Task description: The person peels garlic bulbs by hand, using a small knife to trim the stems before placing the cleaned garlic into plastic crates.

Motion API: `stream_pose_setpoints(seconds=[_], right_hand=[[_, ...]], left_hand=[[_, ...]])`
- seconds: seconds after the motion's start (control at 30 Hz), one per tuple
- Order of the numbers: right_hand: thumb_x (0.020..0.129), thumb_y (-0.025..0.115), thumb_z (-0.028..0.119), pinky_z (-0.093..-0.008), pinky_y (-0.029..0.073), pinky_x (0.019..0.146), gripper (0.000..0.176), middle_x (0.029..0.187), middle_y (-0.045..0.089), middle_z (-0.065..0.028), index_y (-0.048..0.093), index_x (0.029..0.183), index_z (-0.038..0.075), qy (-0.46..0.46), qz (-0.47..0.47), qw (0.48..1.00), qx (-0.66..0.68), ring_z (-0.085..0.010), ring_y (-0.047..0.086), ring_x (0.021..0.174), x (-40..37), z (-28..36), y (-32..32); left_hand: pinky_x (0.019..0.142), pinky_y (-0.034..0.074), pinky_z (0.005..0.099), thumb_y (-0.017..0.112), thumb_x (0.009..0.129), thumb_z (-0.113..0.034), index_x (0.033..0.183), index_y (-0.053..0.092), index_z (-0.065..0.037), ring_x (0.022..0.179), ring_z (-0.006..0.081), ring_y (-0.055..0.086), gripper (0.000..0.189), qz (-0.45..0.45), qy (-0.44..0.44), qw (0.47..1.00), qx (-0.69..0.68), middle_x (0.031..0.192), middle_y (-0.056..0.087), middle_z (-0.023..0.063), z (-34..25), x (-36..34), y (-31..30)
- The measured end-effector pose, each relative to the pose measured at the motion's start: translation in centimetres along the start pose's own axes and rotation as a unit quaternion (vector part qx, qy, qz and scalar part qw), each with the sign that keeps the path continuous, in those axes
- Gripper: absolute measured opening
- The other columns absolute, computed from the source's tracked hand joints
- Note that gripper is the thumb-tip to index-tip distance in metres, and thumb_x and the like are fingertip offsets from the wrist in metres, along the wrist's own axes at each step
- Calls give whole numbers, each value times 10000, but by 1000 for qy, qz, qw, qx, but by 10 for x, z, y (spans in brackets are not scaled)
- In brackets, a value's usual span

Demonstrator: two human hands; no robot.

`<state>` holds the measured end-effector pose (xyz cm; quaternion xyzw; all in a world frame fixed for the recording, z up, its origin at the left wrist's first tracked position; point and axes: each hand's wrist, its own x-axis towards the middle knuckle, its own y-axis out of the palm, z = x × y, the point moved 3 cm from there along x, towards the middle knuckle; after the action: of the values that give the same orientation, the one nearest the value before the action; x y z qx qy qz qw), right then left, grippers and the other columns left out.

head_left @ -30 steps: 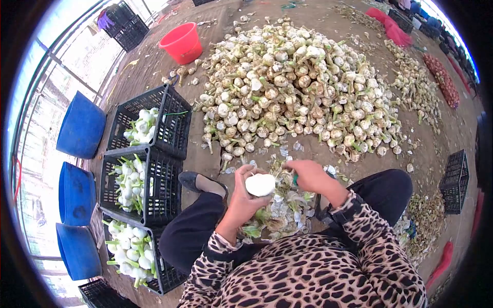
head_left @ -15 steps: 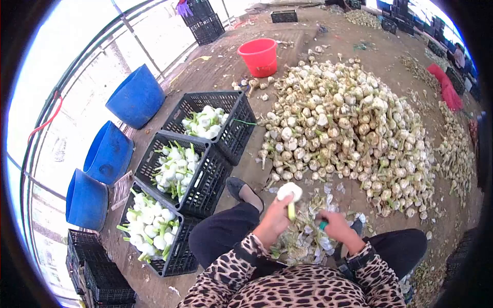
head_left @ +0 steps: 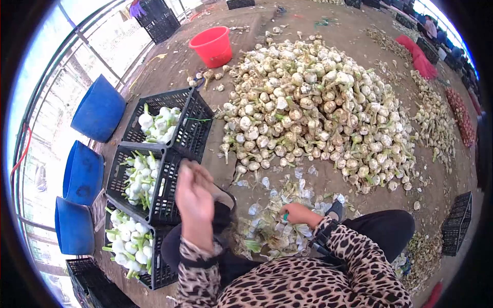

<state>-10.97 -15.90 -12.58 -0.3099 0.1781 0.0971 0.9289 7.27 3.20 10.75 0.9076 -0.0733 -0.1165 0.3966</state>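
Bulbs, white and green-stemmed (head_left: 146, 121), fill part of each of three black crates that curve from eight to ten o'clock, taking the middle of the view as the dial's centre: a lower crate (head_left: 167, 267), a middle crate (head_left: 169, 187) and an upper crate (head_left: 197, 126). Left hand (head_left: 195, 197) hangs at eight o'clock (its fingertips are blurred), palm spread wide with nothing visible in it, overlapping the middle crate's side in the view; whether it touches, I cannot tell. Right hand (head_left: 299, 213), near five o'clock, is curled closed on a small green object (head_left: 285, 216), mostly hidden by the fingers, above loose peelings (head_left: 277, 231).

At two o'clock spreads a large heap of untrimmed bulbs (head_left: 328, 102), soil-stained and stalky. A red bucket (head_left: 211, 49) stands between eleven and twelve, near the heap's edge. Beyond the crates, three blue tubs (head_left: 82, 172) line up from eight to ten. Another black crate (head_left: 456, 223) lies between three and four.
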Motion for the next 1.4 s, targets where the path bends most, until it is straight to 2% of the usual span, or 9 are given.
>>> stream_pose_setpoints(seconds=[0.2, 0.33, 0.47, 0.73, 0.9, 1.0, 1.13, 1.27, 1.4], right_hand=[[753, 598, 187, -406, 485, 688, 158, 831, 657, -131, 663, 870, 102, 25, -49, 998, -24, -331, 618, 786, 48, -51, -13], [714, 550, 88, -417, 473, 794, 352, 998, 636, -156, 623, 1056, 130, 64, -64, 996, -20, -338, 594, 928, 113, -34, -60], [749, 491, -10, -435, 395, 963, 549, 1286, 439, -249, 492, 1262, 184, -28, -196, 973, -121, -412, 438, 1169, 204, 16, -108], [850, 500, 152, -406, 423, 864, 304, 1102, 540, -188, 587, 1137, 199, 33, -219, 912, -345, -344, 458, 1110, 317, 41, -127], [810, 583, 97, -411, 450, 833, 418, 1031, 544, -155, 522, 1214, 184, 19, -171, 938, -300, -312, 516, 1007, 272, 37, -130], [767, 697, 184, -392, 455, 835, 550, 1068, 523, -187, 454, 1256, 130, 80, -196, 974, -86, -318, 526, 998, 192, 46, -121], [733, 708, 210, -387, 452, 828, 552, 1033, 526, -174, 450, 1200, 70, -69, -315, 947, -6, -348, 521, 989, 73, 93, -105], [707, 735, 214, -381, 449, 849, 573, 1083, 529, -164, 446, 1166, 29, -122, -332, 934, 54, -341, 542, 1001, -2, 125, -91], [783, 704, 213, -318, 448, 789, 501, 1118, 532, -91, 444, 1174, 37, -86, -269, 927, 248, -204, 546, 959, -54, 134, -104]], left_hand=[[696, 487, 310, 512, 875, -44, 1075, 521, -74, 832, 184, 580, 202, -62, -261, 951, 157, 963, 587, 55, 74, -56, -42], [717, 489, 329, 514, 879, -54, 1100, 498, -65, 828, 205, 583, 221, -79, -252, 959, 100, 988, 570, 82, 92, -30, -34], [735, 481, 321, 496, 889, -35, 1102, 481, -52, 851, 177, 580, 214, -103, -301, 939, 132, 1017, 547, 65, 97, -27, -25], [778, 462, 311, 484, 898, -29, 1122, 470, -53, 893, 161, 564, 226, -97, -315, 932, 154, 1048, 534, 50, 92, -18, -27], [798, 457, 306, 496, 891, -31, 1159, 466, -45, 942, 167, 554, 270, -63, -311, 936, 154, 1079, 536, 52, 90, -23, -25], [828, 449, 306, 497, 892, -40, 1199, 450, -41, 1000, 179, 538, 311, -76, -255, 949, 171, 1107, 536, 64, 97, -28, -30], [881, 433, 327, 473, 927, -111, 1334, 359, -51, 1068, 200, 518, 427, -138, -278, 939, 146, 1171, 519, 81, 115, -37, -42], [900, 431, 338, 447, 947, -157, 1388, 271, -60, 1079, 206, 517, 484, 40, -365, 928, 67, 1220, 496, 90, 113, -52, -20], [915, 423, 326, 512, 876, -45, 1369, 260, -64, 1116, 178, 478, 554, 119, -268, 945, 143, 1267, 443, 84, 106, -71, -5]])
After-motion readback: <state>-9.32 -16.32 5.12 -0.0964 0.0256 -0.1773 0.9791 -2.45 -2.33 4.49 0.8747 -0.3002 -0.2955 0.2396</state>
